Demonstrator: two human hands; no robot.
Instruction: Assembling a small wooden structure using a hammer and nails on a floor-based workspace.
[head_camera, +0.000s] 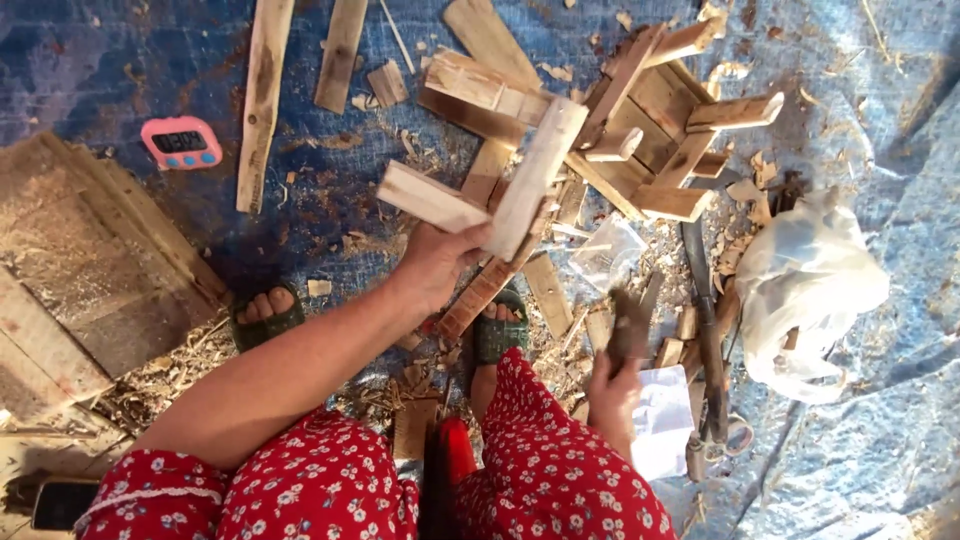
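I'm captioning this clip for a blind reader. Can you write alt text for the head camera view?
Seen from above, a seated person's left hand holds up a piece of joined pale wooden slats, while the right hand grips a blurred dark tool. Around their sandalled feet, a blue tarp is littered with wood scraps, shavings, a pink timer and a white bag.

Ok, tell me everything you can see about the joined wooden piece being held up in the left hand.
The joined wooden piece is pale, rough-sawn slats fixed crosswise: one long slat slants up to the right, a shorter one juts out to the left. Edges look splintery and unfinished. The left hand grips it from below, near where the slats meet, holding it above the blue tarp and wood scraps. How the slats are fastened cannot be seen.
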